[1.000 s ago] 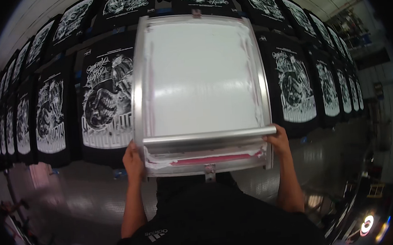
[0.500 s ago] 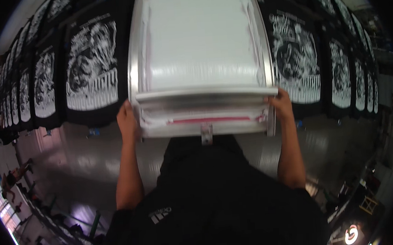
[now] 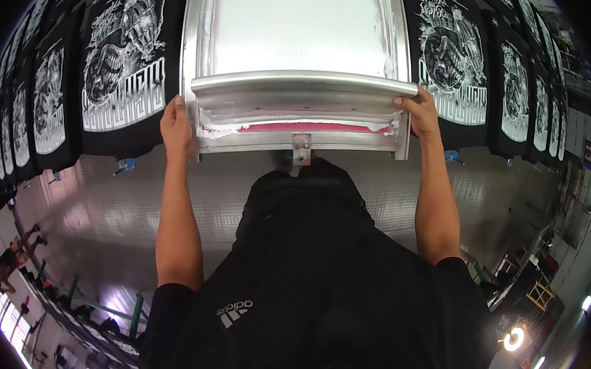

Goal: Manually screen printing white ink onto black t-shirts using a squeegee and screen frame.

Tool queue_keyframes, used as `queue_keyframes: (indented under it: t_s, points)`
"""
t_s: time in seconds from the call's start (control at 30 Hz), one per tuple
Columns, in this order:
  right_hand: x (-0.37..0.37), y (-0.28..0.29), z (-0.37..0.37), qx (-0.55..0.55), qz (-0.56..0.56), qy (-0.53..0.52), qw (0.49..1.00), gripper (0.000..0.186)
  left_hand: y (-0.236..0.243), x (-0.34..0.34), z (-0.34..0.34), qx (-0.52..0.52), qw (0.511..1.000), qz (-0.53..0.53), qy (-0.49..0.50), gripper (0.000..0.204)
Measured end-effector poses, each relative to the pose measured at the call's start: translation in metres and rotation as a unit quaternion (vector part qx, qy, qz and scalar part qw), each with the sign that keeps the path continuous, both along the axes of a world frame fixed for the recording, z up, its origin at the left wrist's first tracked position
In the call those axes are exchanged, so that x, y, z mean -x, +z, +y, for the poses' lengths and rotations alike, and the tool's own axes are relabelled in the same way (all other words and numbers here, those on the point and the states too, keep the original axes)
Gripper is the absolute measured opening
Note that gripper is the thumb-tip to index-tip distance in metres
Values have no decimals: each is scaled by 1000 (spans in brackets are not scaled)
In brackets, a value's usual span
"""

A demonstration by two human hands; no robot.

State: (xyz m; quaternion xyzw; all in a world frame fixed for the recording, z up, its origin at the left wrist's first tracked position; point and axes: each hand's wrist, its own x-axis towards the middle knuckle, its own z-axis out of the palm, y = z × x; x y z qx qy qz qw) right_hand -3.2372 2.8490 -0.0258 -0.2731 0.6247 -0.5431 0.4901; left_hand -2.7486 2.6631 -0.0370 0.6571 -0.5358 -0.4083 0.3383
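Observation:
A screen printing frame [image 3: 192,48] with metal rails and a pale mesh [image 3: 298,26] lies in front of me. Across its near end rests a long metal squeegee [image 3: 295,85], slightly tilted, its right end closer to me. White ink and a reddish strip [image 3: 319,126] show below it. My left hand [image 3: 176,128] is closed on the left rail, thumb pointing up beside the squeegee's left end. On the other side, my right hand [image 3: 419,111] grips the right rail, its thumb over the top by the squeegee's right end. Its fingers are partly hidden.
Black shirts with white prints hang over boards on the left [image 3: 123,66] and right [image 3: 451,57], close beside the frame. A metal bracket [image 3: 301,148] juts from the frame's near edge toward me. Shiny flooring [image 3: 133,216] lies below. Another person [image 3: 16,255] is far off left.
The frame, squeegee and both hands sit higher in the view and look sharper. The squeegee was nearly level across the frame and now slants. Both hands keep their hold.

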Motion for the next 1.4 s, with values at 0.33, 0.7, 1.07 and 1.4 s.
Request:
queue_keyframes:
  t_s: [0.33, 0.7, 1.07, 1.4]
  points:
    - [5, -8, 2, -49, 42, 36, 997, 43, -15, -10, 3, -17, 996, -84, -19, 45]
    - [-48, 73, -3, -37, 544, 287, 787, 39, 116, 58, -18, 94, 770, -317, -545, 20]
    - [81, 71, -290, 14, 649, 236, 723, 32, 92, 174, -272, 265, 816, -318, -404, 29]
    - [66, -11, -306, -11, 733, 210, 647, 25, 25, 195, -273, 265, 782, -428, -367, 45]
